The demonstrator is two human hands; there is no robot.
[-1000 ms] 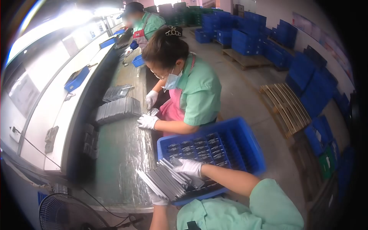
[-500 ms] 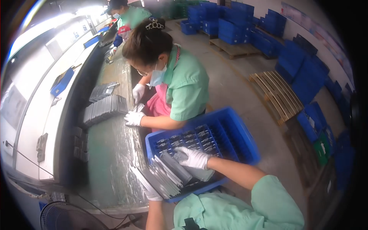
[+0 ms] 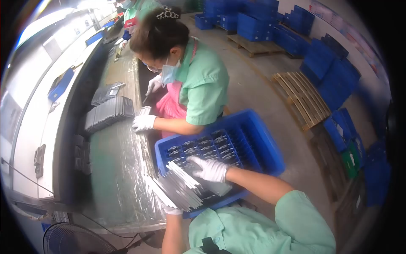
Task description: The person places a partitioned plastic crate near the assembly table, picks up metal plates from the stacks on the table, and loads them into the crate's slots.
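My left hand (image 3: pixel 170 207) is wrapped round the lower end of a stack of thin grey metal plates (image 3: pixel 177 190), which leans at a slant over the crate's near left corner. The stack hides most of its fingers. My right hand (image 3: pixel 210 169), in a white glove, is above the blue crate (image 3: pixel 264 146) beside the stack, its fingers curled over a flat grey plate (image 3: pixel 220 188). The palm covers part of that plate. Under my hands the crate has rows of slots, several filled with dark metal parts (image 3: pixel 201 144).
A co-worker in a green shirt (image 3: pixel 207 84) sits close ahead, gloved hands at the bench edge. Grey plates (image 3: pixel 110 113) stand stacked on the plastic-covered bench (image 3: pixel 120 169). A fan (image 3: pixel 76 239) is at lower left. Wooden pallets (image 3: pixel 302 99) and blue crates (image 3: pixel 338 80) stand right.
A plate that stood tilted between the stack and my right hand no longer shows apart from the stack. My right hand shifted slightly. The whole view moved a little.
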